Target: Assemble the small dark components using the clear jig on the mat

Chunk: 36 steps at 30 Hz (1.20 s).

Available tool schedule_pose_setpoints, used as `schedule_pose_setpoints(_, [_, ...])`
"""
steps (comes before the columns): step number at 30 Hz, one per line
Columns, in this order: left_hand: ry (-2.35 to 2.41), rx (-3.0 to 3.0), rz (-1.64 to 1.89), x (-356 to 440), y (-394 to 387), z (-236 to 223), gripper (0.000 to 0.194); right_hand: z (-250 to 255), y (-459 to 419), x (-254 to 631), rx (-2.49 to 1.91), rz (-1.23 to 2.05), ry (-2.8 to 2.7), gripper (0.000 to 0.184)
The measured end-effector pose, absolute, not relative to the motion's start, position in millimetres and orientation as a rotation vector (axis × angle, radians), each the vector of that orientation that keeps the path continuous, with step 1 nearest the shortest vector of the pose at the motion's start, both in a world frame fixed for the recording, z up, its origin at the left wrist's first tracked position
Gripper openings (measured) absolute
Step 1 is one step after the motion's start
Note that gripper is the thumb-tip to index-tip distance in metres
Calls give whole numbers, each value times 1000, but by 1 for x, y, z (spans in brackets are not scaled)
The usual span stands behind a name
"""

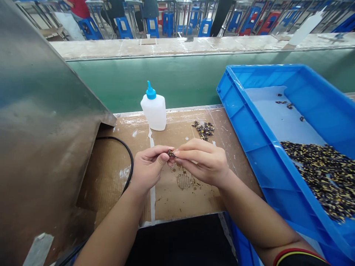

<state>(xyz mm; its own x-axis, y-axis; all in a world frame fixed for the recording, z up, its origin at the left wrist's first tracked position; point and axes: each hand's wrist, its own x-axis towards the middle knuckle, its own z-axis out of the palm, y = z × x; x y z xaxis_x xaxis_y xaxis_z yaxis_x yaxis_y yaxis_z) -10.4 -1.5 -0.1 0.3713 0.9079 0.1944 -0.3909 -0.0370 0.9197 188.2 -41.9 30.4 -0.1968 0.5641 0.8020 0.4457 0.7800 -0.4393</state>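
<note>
While the left hand [148,166] and the right hand [203,162] met at lower centre of the frame, their fingers [188,147] were nearly closed, pinching a small black-and-yellow piece [171,153] from both sides above a stained brown cardboard worktop [188,199]. A loose cluster of similar pieces [203,130] lay just ahead of the right hand, near a white plastic bottle with a blue nozzle [154,109]. At right, a blue plastic crate [233,85] held a far larger heap [318,177].

The squeeze bottle [154,112] is translucent matt plastic, the crate [266,122] glossy blue plastic, the side panel [47,122] brushed steel, the bench liner [183,199] rough cardboard.
</note>
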Motion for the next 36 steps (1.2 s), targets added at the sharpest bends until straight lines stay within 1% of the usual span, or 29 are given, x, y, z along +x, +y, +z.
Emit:
schedule_pose_setpoints(10, [582, 1191, 1151, -11, -1, -7, 18, 31, -42, 189, -771, 138, -1824, 17])
schedule_pose_setpoints(18, [630, 1248, 1185, -13, -1, -7, 20, 29, -44, 186, -820, 53, -1833, 17])
schedule_pose_setpoints(22, [631, 1306, 1209, -10, 0, -4, 16, 28, -44, 184, -830, 0, -1842, 17])
schedule_pose_setpoints(26, [777, 1389, 1335, -3, -6, 3, 15, 27, -43, 183, -849, -66, -1825, 18])
schedule_pose_setpoints(30, [862, 1519, 1449, 1, -13, 6, 9, 26, -41, 182, -863, -115, -1807, 19])
schedule_pose_setpoints(36, [830, 1686, 1483, -3, -14, -3, 20, 26, -41, 182, -873, -136, -1804, 22])
